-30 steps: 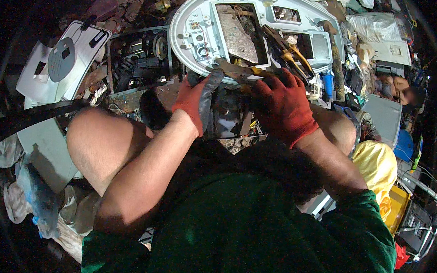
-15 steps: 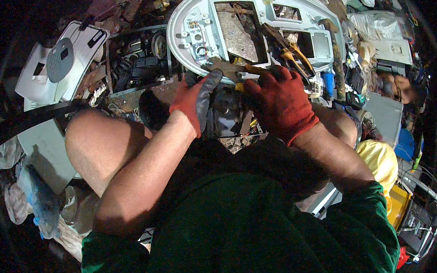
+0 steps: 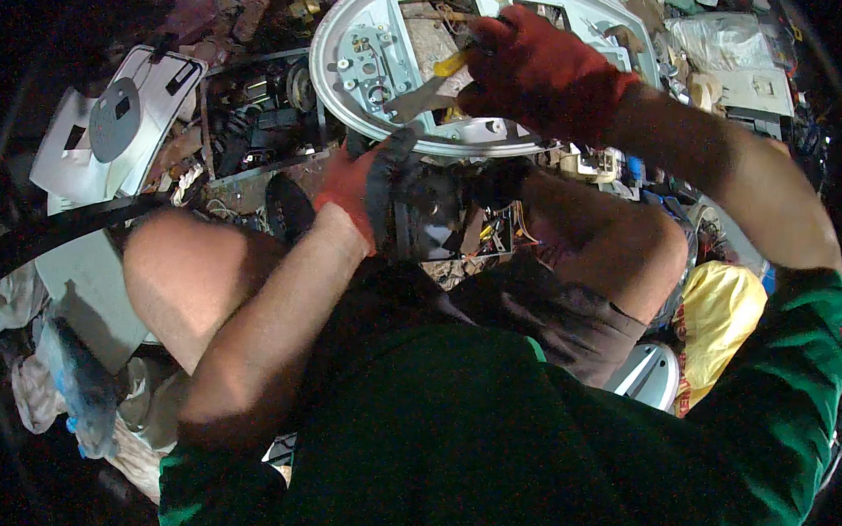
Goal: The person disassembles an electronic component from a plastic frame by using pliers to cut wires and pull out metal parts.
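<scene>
A pale grey oval plastic panel (image 3: 334,101) with rectangular openings lies in front of me. My left hand (image 3: 364,175), in a red glove with a dark palm, grips its near rim, thumb on top; the lower fingers are lost in shadow. Above the panel, my right hand (image 3: 549,80), also red-gloved, is closed around a yellow-handled tool (image 3: 451,65). Its flat metal blade (image 3: 415,101) points down and left, towards the rim near my left thumb. Whether blade and panel touch I cannot tell. My right hand and forearm hide part of the panel's right side.
A dark metal frame (image 3: 267,168) full of parts stands left of the panel. Farther left lies a white plastic cover (image 3: 68,167) with a grey disc (image 3: 116,122). My bent knees flank a dark box-shaped part (image 3: 428,210). A yellow bag (image 3: 724,319) lies at right.
My right hand has lifted and swung right and away with the tool, its elbow moving outward. My left hand has stayed near the rim. The panel has shifted slightly left; orange-handled pliers are now hidden.
</scene>
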Demonstrator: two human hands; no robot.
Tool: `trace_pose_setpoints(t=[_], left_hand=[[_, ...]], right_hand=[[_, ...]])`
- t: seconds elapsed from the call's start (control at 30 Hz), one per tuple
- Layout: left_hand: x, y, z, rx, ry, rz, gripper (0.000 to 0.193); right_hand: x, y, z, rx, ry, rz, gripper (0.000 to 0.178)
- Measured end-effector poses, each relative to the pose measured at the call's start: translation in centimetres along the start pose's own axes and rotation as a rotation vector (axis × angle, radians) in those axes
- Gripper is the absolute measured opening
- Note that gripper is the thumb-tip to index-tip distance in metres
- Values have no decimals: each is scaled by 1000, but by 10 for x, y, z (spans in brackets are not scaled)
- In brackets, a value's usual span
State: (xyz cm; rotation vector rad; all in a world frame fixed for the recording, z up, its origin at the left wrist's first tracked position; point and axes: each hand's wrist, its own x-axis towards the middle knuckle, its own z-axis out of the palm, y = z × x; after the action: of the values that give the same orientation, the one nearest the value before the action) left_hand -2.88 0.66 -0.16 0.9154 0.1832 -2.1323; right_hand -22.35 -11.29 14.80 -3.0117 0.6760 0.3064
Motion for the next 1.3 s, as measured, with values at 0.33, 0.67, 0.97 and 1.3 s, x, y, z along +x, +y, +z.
trace_pose_setpoints(t=[0.33, 0.67, 0.97, 1.3], left_hand=[[-8, 2, 4, 13, 35, 69, 32], [-7, 1, 5, -71, -63, -13, 26], [-16, 5, 8, -116, -143, -53, 29], [0, -1, -11, -53, -108, 90, 41]], right_hand=[[-22, -97, 20, -129, -126, 432, 30], [-34, -111, 29, 13, -30, 535, 34], [-34, -112, 34, -21, -51, 538, 39], [-30, -39, 36, -28, 88, 135, 25]])
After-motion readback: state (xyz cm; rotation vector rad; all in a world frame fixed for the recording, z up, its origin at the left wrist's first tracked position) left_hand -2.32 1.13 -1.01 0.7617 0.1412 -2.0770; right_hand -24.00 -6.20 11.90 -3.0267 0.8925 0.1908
